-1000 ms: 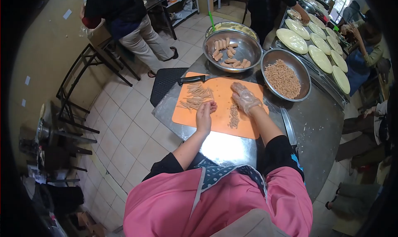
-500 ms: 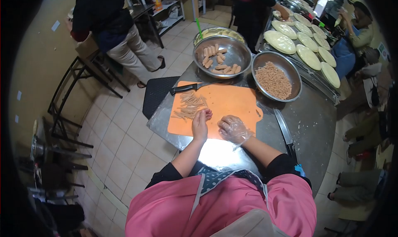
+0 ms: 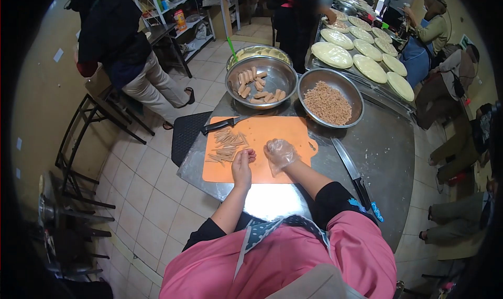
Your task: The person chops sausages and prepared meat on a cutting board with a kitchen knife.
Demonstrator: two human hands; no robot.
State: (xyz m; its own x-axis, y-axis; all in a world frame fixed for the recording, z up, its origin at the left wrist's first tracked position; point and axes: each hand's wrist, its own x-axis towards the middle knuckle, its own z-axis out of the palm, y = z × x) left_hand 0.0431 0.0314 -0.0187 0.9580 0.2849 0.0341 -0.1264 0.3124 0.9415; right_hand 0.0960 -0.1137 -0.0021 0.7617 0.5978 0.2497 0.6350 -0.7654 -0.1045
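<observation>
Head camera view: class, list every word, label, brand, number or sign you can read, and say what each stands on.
No text can be read.
Orange container in the background: label too small and blurred to read.
Sheet at upper right: too small to read.
White slip at upper left: no writing can be made out.
Orange cutting board: no lettering can be made out.

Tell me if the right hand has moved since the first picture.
Yes. Against the cutting board, the right hand has moved from close to the far edge toward the near edge.
</observation>
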